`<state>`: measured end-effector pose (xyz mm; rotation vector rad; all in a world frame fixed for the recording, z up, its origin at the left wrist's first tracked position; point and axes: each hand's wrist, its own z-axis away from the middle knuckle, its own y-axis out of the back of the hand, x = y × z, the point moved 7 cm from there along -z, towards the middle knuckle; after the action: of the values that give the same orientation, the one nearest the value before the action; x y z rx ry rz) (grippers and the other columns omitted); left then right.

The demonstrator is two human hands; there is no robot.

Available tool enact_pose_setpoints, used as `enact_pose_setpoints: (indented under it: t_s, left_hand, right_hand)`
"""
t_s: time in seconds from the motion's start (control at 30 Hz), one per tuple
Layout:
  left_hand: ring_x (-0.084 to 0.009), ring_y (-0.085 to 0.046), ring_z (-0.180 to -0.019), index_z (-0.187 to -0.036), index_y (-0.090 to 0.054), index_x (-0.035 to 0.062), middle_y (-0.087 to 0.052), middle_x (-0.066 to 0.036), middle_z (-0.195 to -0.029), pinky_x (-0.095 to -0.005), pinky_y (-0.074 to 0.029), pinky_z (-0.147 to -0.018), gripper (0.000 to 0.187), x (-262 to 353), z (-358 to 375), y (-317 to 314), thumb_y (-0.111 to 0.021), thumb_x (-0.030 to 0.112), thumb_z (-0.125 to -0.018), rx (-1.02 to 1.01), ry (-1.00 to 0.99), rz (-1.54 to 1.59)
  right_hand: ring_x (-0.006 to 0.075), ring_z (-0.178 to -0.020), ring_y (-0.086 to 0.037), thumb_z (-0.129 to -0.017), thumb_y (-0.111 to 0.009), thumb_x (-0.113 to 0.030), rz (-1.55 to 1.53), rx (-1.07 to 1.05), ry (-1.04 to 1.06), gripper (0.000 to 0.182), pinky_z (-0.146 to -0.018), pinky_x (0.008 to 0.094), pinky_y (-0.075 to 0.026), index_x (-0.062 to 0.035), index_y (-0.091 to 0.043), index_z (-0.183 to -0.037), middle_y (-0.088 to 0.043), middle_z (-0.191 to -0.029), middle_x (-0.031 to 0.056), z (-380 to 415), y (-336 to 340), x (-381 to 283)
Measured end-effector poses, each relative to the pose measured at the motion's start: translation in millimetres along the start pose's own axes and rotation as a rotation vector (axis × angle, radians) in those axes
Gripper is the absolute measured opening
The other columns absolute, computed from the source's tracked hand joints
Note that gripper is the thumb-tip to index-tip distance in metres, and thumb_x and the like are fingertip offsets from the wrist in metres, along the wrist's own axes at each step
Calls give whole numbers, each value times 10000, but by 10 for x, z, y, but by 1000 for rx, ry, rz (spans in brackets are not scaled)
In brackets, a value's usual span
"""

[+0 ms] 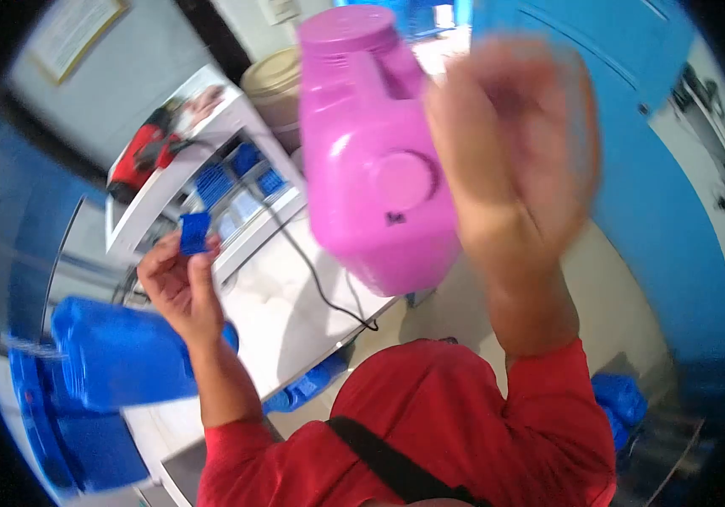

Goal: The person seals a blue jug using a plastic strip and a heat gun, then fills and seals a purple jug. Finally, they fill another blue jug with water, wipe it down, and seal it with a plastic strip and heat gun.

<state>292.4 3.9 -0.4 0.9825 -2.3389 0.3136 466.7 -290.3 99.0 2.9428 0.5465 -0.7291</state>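
A small blue piece [195,232] is pinched between the thumb and fingers of my left hand [181,287], above the left part of the white table. My right hand [519,152] is raised at the upper right, blurred, with its fingers curled; whatever it holds, if anything, cannot be made out. Beside it, a large pink jug [362,186] with a round cap and a handle stands at the table's far edge. The right hand overlaps the jug's right side in the view.
A white shelf [253,228] holds blue items, with a red and black tool [147,156] on top. A black cable [316,279] crosses the white table [265,313]. Blue containers [126,351] stand at the left, a beige bucket [274,84] behind, a blue door [599,51] at the right.
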Motion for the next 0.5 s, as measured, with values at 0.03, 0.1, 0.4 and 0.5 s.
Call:
enact_pose_setpoints:
  t_s: [0.03, 0.1, 0.4, 0.5]
  left_hand:
    - [-239, -673, -921, -1197, -436, 66, -575, -180, -1170, -357, -597, -787, 390, 289, -57, -206, -679, -24, -907, -41, -98, 16]
    - [-250, -672, -943, -1191, -417, 80, -567, -222, -1199, -343, -605, -756, 475, 789, -116, -612, -729, -44, -856, -109, -248, 19]
    - [-333, -574, -1225, -1367, -310, 185, -431, -337, -1424, -280, -594, -757, 837, 1193, -52, -1722, -862, 45, -754, -334, -383, 32]
    - [-249, -632, -1104, -1427, -284, 92, -496, -279, -1387, -285, -573, -745, 810, 1254, 25, -1982, -794, -26, -809, -393, -239, 145]
  right_hand:
    - [93, -770, -592, -915, -739, -209, -49, -117, -45, 353, -671, 229, -489, 7, -578, -1143, -624, -926, 82, 105, -28, -159]
    - [85, -763, -580, -901, -760, -207, -55, -299, -12, 375, -665, 222, -483, 6, -572, -1146, -613, -911, 63, 195, -201, -394]
    - [90, -897, -529, -913, -739, -129, -321, -259, -368, 275, -726, 217, -472, -3, -582, -1100, -562, -1037, 52, 478, 126, -125]
    - [94, -806, -615, -943, -700, -129, -397, -245, -417, 155, -686, 237, -510, 1, -625, -983, -628, -940, 57, 573, 319, 66]
